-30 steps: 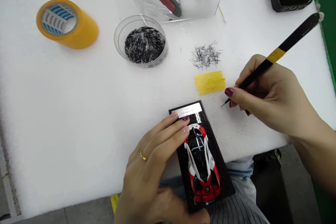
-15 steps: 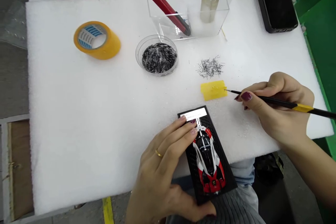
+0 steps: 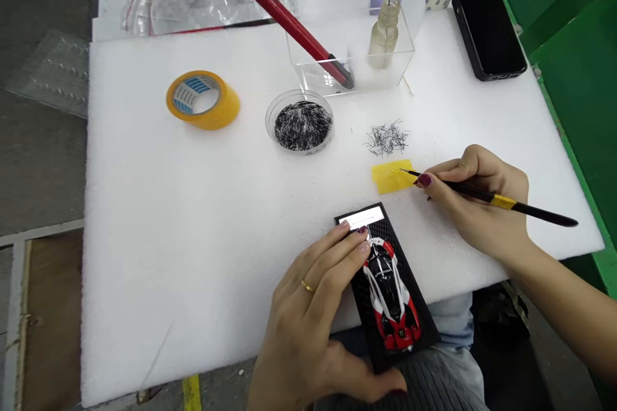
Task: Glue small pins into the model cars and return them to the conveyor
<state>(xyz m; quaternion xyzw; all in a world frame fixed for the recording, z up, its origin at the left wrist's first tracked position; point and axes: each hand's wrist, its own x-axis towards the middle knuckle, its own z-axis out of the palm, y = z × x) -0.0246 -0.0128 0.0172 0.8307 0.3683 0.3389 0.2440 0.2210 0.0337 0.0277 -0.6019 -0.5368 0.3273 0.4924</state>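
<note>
My left hand (image 3: 313, 314) grips the black base (image 3: 385, 289) at the foam pad's (image 3: 193, 205) near edge — fingertips on the red model car (image 3: 393, 298). Right of it, my right hand (image 3: 477, 205) pinches black tweezers (image 3: 482, 194) — tip on the yellow tape piece (image 3: 393, 176).

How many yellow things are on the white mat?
2 on the mat itself: the yellow tape roll at the far left, and a flat yellow tape piece near the right hand, touched by the tool's tip. A yellow band also wraps that tool.
</note>
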